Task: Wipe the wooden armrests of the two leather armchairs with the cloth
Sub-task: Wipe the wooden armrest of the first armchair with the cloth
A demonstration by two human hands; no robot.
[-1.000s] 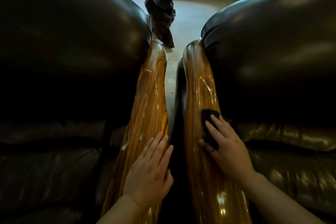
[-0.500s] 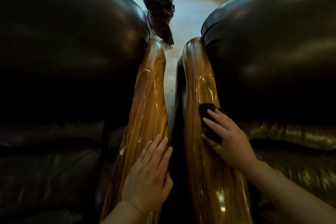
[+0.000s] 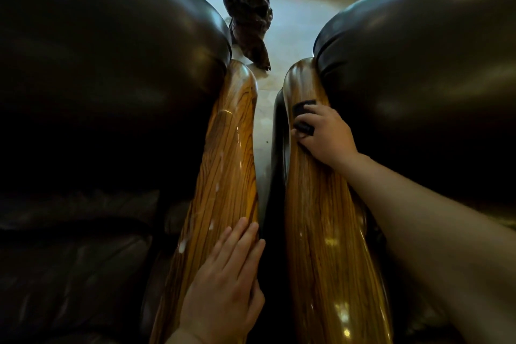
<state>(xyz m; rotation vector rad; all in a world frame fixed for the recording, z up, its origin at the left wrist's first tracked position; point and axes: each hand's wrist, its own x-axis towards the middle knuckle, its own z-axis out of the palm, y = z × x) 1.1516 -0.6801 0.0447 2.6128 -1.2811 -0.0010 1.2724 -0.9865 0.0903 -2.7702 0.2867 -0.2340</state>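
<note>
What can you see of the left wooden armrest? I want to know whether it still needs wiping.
The left armrest is a long, rounded piece of glossy golden-brown wood with dark striped grain, running away from the camera beside the dark leather of its armchair. Pale whitish specks and smears dot its left side and middle. The left hand lies flat on its near end, without a cloth. Nothing else touches it.
</note>
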